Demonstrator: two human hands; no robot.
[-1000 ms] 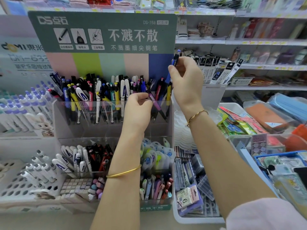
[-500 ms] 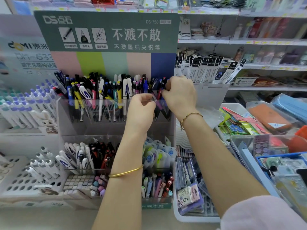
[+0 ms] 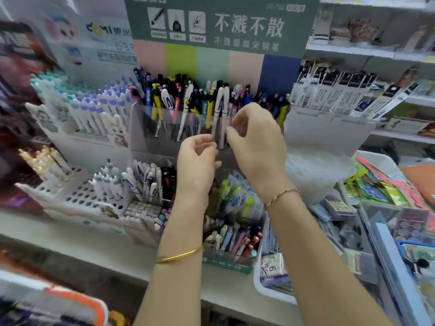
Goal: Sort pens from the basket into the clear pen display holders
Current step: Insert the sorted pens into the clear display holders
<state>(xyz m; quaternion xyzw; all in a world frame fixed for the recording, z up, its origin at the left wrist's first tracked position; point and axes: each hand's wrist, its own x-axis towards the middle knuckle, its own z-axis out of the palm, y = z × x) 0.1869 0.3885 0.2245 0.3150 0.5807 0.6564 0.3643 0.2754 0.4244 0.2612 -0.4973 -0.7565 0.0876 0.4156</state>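
Dozens of mixed plastic pens [image 3: 188, 100], black, yellow, blue and white, stand packed in the upper tier of the clear acrylic pen display holder [image 3: 141, 130] in the upper middle of the frame, and both my hands hang right in front of its front wall. My left hand [image 3: 196, 165] sits just below centre with its fingers loosely curled. I make out nothing between them, so I take it as empty. My right hand [image 3: 257, 142] is a little higher and to the right, thumb and forefinger close together beside a white pen with a blue mark [image 3: 220, 104]. The blur hides whether I pinch anything there, so I cannot tell. The danger, as I judge it, lies in the crowding. My knuckles are close to the wall, and a careless swing could nudge the leaning pens, tip one over the low rim and drop it among the white pens in the lower tier [image 3: 146, 180], where it does not belong. A pen pushed into so tight a bunch could also ride up on its neighbours instead of seating. The pens' long axes run near vertical, clicker or cap ends up toward the green sign card [image 3: 221, 24], tips down into the holder as far as the wall lets me see. Several lean left or right, and the white one tilts slightly with its top toward the right.
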